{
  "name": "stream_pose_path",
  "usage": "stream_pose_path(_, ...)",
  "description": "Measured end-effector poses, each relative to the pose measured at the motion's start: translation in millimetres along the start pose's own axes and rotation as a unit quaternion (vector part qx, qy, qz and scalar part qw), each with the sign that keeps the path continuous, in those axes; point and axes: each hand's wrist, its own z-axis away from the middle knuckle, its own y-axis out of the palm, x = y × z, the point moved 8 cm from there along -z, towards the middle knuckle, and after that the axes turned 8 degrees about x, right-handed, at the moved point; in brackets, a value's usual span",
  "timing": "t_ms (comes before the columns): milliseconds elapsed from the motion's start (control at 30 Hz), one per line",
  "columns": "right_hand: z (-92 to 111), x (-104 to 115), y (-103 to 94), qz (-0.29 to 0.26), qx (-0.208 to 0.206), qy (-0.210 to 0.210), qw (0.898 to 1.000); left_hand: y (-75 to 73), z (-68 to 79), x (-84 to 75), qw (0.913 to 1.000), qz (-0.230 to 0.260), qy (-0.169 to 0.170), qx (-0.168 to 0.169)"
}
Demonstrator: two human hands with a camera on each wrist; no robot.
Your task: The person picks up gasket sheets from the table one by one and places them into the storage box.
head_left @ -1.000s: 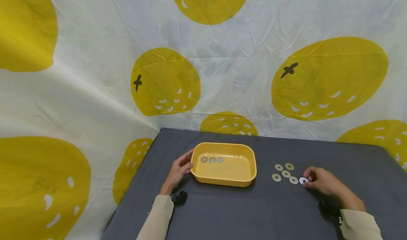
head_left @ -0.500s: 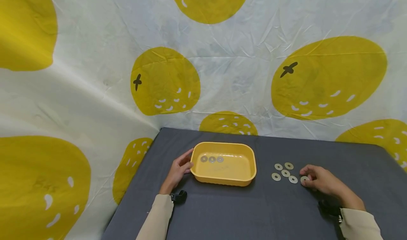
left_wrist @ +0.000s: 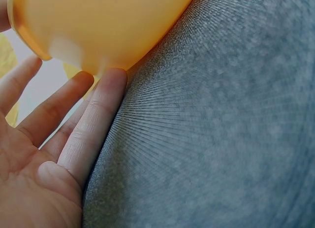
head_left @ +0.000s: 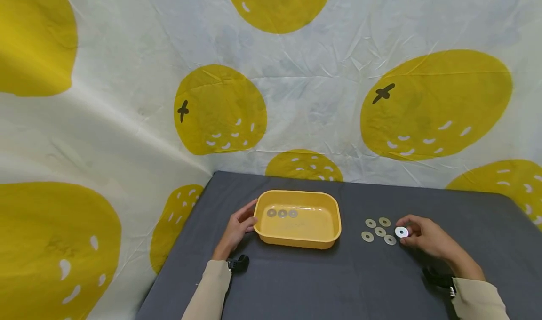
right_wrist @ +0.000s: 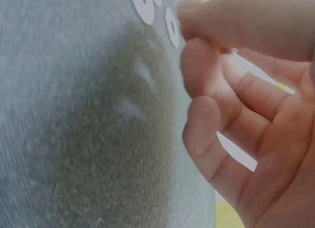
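Note:
A flat metal washer (head_left: 401,232) with a centre hole is pinched between the thumb and fingers of my right hand (head_left: 427,235), off the cloth. Just left of this hand, several similar washers (head_left: 380,232) lie in a loose cluster. A yellow rectangular tray (head_left: 296,243) stands to their left, with three washers (head_left: 282,213) in a row inside. My left hand (head_left: 238,228) rests against the tray's left end. In the left wrist view, its nearly straight fingers (left_wrist: 101,107) touch the outer wall low down. From the right wrist view, the pinched washer is mostly hidden behind the fingers.
Dark grey cloth (head_left: 305,282) covers the table. A white curtain (head_left: 313,113) printed with yellow fruit hangs behind the table and along its left side. Each wrist wears a black strap; the left wrist's strap (head_left: 239,263) sits close to the cloth.
My right hand has raised the washer from the cloth, tilting it up, and moved slightly left. My left hand and the tray have stayed put.

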Motion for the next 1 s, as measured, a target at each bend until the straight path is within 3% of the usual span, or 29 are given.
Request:
stream_pose_path(200,-1,7,-3.1,0.004,-0.033,0.0,0.999,0.8,-1.1,-2.8,1.0,-0.007,-0.003,-0.002)
stream_pose_path(600,-4,26,-5.1,0.07,-0.096,0.007,0.993,-0.1,2.0,-1.3,0.9999,-0.009,-0.006,-0.006)
stream_pose_path(1000,-10,36,1.1,0.038,-0.109,0.009,0.993,0.8,1.3,-3.5,0.9998,-0.017,0.006,-0.003)
